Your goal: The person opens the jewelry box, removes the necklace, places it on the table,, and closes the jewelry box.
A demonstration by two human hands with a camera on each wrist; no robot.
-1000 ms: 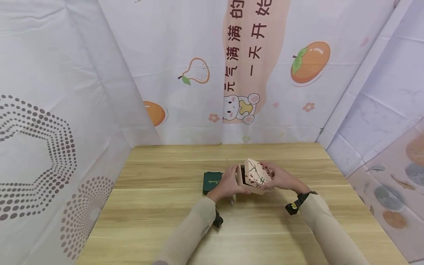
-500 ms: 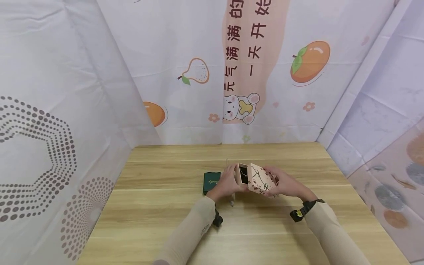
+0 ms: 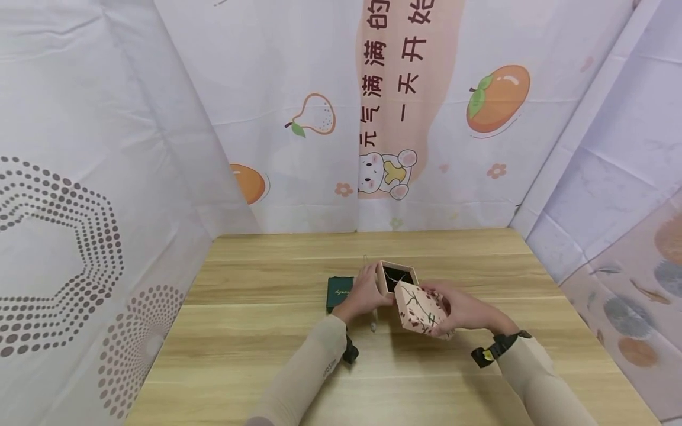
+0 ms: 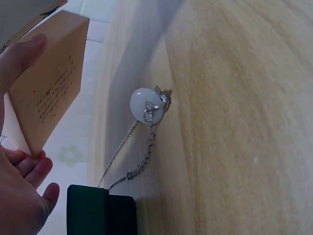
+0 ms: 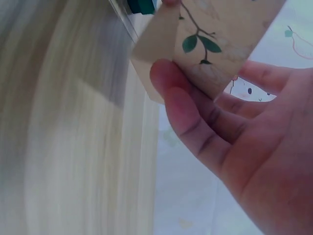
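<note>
My left hand (image 3: 363,293) grips the left side of a small square jewelry box base (image 3: 398,275), tilted above the table. The base has a black lining with a thin silver chain on it; small print marks its underside (image 4: 54,78) in the left wrist view. My right hand (image 3: 465,307) holds the box's cream lid (image 3: 423,310), patterned with branches and dark red blossoms. The lid is off the base, tilted, in front of its near right corner. In the right wrist view, the fingers (image 5: 183,110) curl against the lid's edge.
A dark green box (image 3: 338,291) with gold lettering sits just left of my left hand. Beside it on the wooden table (image 3: 256,331) lies a silver necklace with a round white pendant (image 4: 146,105). Printed curtains (image 3: 298,177) enclose the table's back and sides.
My right hand has drawn the lid off the base, toward me and slightly right, uncovering the black lining and chain. My left hand stays in place while the base's opening shows more.
</note>
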